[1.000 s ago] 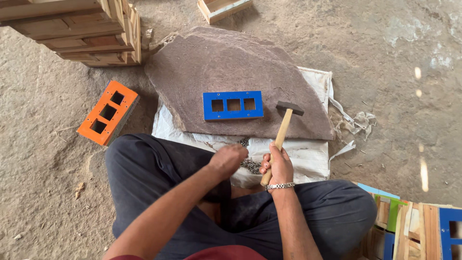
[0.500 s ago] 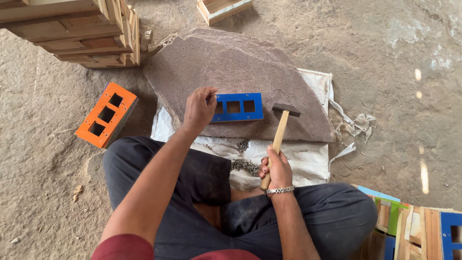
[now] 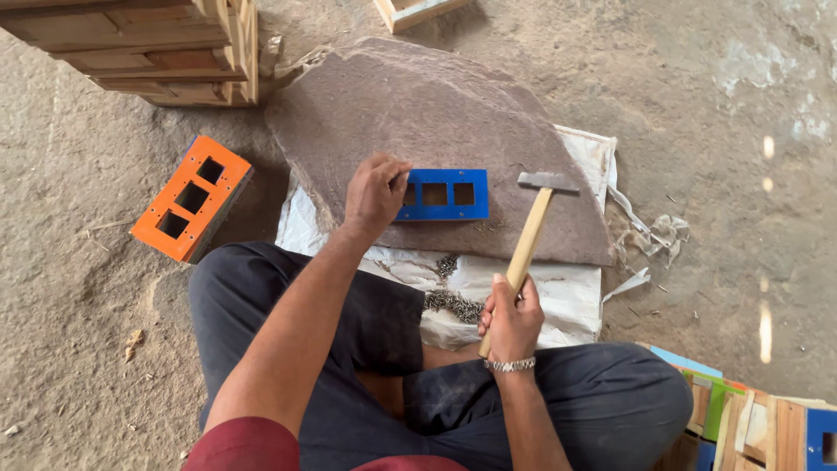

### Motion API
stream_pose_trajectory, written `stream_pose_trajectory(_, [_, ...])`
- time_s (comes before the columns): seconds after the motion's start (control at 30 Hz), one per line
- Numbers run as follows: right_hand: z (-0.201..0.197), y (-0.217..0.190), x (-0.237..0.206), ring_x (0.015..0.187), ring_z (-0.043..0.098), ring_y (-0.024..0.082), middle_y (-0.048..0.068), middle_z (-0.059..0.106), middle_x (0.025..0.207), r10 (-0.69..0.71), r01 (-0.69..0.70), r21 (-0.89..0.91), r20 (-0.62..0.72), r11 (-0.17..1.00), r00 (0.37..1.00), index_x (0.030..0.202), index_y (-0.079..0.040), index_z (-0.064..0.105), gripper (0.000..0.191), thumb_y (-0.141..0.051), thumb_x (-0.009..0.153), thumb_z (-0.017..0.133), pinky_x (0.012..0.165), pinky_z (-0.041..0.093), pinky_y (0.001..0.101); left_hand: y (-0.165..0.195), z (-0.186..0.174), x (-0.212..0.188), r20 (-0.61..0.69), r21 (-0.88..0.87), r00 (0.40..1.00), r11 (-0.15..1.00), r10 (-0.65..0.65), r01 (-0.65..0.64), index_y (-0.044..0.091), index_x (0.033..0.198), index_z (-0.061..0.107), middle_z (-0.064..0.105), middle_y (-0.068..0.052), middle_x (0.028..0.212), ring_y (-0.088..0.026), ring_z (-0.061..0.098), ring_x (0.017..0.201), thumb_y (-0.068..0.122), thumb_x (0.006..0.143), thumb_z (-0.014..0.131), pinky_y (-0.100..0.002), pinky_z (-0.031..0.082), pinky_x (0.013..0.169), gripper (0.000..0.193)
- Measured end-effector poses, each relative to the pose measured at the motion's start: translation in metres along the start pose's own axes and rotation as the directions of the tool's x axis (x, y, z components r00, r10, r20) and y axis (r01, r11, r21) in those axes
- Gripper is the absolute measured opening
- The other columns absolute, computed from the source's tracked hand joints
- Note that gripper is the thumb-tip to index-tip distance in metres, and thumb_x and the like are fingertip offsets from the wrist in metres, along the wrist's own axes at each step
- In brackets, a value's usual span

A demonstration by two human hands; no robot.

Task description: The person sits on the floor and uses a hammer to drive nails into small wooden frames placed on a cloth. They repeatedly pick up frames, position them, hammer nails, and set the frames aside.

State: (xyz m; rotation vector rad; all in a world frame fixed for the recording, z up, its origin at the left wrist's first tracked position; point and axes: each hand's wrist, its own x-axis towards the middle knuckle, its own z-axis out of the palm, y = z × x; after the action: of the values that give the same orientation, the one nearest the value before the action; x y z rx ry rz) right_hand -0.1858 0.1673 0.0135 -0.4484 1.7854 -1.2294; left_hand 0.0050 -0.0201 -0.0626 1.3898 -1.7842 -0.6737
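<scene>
A blue plate with three square holes (image 3: 446,194) lies flat on a big flat stone slab (image 3: 436,113). My left hand (image 3: 375,194) rests at the plate's left end, fingers pinched together there; whether something small is between them I cannot tell. My right hand (image 3: 510,318) grips the wooden handle of a hammer (image 3: 534,228). Its steel head hangs just right of the plate, over the slab. A heap of small nails (image 3: 453,303) lies on the white sack (image 3: 567,296) in front of my crossed legs.
An orange box with three square holes (image 3: 192,199) sits on the dirt floor to the left. Stacked wooden frames (image 3: 148,44) stand at the back left, another wooden piece (image 3: 418,10) at the top. Coloured wooden boxes (image 3: 758,419) are piled at the lower right.
My left hand went from my lap up to the blue plate's left end and now pinches there. The hammer stays raised beside the plate, nearly unmoved.
</scene>
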Motion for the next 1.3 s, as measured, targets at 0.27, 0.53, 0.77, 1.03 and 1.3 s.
stream_pose_trajectory(0.27, [0.007, 0.000, -0.019, 0.042, 0.052, 0.004, -0.002, 0.057, 0.059, -0.167, 0.191, -0.237, 0.121, 0.953, 0.979, 0.125, -0.002, 0.064, 0.036, -0.021, 0.095, 0.068, 0.033, 0.045, 0.0214, -0.001, -0.005, -0.001, 0.046, -0.028, 0.999, 1.000, -0.012, 0.013, 0.009, 0.108, 0.079, 0.070, -0.008, 0.111, -0.028, 0.068, 0.104, 0.010, 0.090, 0.068, -0.039, 0.056, 0.089, 0.021])
stream_pose_trajectory(0.53, [0.012, -0.007, -0.025, 0.046, 0.057, 0.008, 0.004, 0.062, 0.059, -0.272, 0.376, -0.496, 0.272, 0.783, 0.923, 0.137, -0.003, 0.062, 0.050, -0.027, 0.093, 0.069, 0.044, 0.046, 0.0284, -0.002, 0.002, 0.000, -0.019, -0.064, 0.996, 0.994, -0.087, 0.086, 0.012, 0.099, 0.080, 0.072, -0.004, 0.105, -0.026, 0.070, 0.101, 0.013, 0.087, 0.074, -0.038, 0.056, 0.087, 0.014])
stream_pose_trajectory(0.77, [0.016, -0.013, -0.020, 0.087, 0.078, 0.020, 0.017, 0.077, 0.104, -0.389, 0.524, -0.581, 0.351, 0.623, 0.852, 0.149, -0.005, 0.046, 0.064, -0.031, 0.095, 0.068, 0.072, 0.063, 0.0344, -0.006, 0.003, 0.002, -0.046, -0.072, 0.998, 0.997, -0.031, 0.028, 0.013, 0.100, 0.077, 0.076, -0.005, 0.105, -0.026, 0.071, 0.101, 0.011, 0.086, 0.075, -0.038, 0.057, 0.088, 0.014])
stream_pose_trajectory(1.03, [0.035, -0.024, -0.012, 0.071, 0.077, 0.027, 0.015, 0.077, 0.089, -0.270, 0.449, -0.738, 0.359, 0.503, 0.893, 0.155, -0.023, 0.042, 0.065, -0.035, 0.095, 0.063, 0.062, 0.060, 0.0399, -0.001, -0.001, 0.006, 0.034, -0.113, 0.981, 0.974, -0.192, 0.194, 0.014, 0.131, 0.050, 0.078, -0.001, 0.098, -0.023, 0.076, 0.088, 0.013, 0.089, 0.076, -0.036, 0.059, 0.078, 0.050])
stream_pose_trajectory(1.3, [0.042, -0.030, -0.009, 0.062, 0.075, 0.025, 0.014, 0.076, 0.079, -0.248, 0.457, -0.765, 0.384, 0.453, 0.889, 0.153, -0.026, 0.045, 0.062, -0.031, 0.094, 0.065, 0.054, 0.058, 0.0390, -0.002, -0.002, 0.005, 0.014, -0.169, 0.985, 0.970, -0.173, 0.173, 0.011, 0.129, 0.044, 0.079, -0.004, 0.099, -0.025, 0.077, 0.089, 0.010, 0.087, 0.076, -0.037, 0.060, 0.076, 0.053])
